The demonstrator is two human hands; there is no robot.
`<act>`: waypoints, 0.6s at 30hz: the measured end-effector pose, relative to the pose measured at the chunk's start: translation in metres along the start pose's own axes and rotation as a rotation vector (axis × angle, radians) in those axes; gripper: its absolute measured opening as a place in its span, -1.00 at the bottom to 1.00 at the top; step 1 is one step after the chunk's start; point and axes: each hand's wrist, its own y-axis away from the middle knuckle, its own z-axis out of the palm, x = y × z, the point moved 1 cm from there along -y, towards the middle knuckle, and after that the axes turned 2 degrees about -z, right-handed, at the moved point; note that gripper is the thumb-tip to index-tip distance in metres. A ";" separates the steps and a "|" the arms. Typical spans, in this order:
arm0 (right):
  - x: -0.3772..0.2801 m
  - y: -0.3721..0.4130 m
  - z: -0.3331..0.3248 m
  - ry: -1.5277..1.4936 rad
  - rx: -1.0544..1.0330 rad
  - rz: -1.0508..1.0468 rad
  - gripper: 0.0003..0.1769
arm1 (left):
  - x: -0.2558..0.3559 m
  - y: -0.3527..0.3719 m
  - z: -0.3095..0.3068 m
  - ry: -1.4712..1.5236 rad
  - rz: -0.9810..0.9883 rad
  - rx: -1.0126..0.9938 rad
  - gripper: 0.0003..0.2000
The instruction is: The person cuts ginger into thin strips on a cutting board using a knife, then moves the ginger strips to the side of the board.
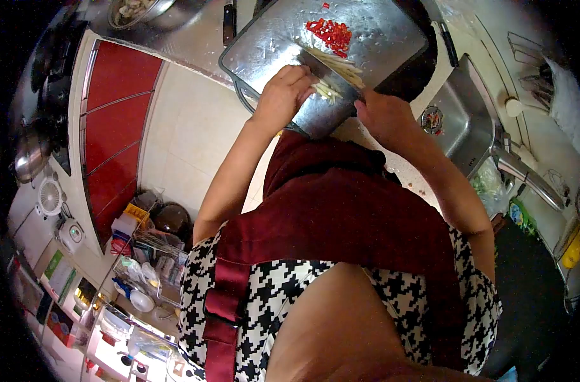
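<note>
My right hand is closed around the handle of a cleaver, whose blade crosses a metal cutting board. My left hand is curled at the left side of the blade, its fingers on a small bunch of short pale strips; the exact grip is partly hidden. Longer pale strips lie on the blade's far side. Beyond them sits a pile of chopped red chili.
A sink with a faucet is to the right. One dark-handled knife lies left of the board, another dark handle right of it. A metal bowl of food stands at the upper left, above red cabinet doors.
</note>
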 end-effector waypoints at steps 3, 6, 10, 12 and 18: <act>-0.003 -0.022 0.013 0.010 0.007 -0.025 -0.68 | 0.001 0.003 0.002 0.000 -0.015 -0.002 -0.81; -0.018 -0.042 0.004 -0.056 0.084 -0.041 -0.66 | 0.002 0.003 0.001 0.006 -0.018 0.016 -0.80; -0.014 -0.054 -0.001 -0.110 0.159 -0.078 -0.67 | 0.004 0.002 0.001 0.000 0.002 0.028 -0.78; -0.014 -0.051 -0.012 -0.096 0.168 -0.076 -0.68 | 0.007 0.004 0.000 0.005 -0.008 0.060 -0.76; -0.010 -0.011 -0.026 -0.072 0.293 -0.152 -0.71 | 0.013 0.013 -0.009 0.123 -0.119 0.239 -0.74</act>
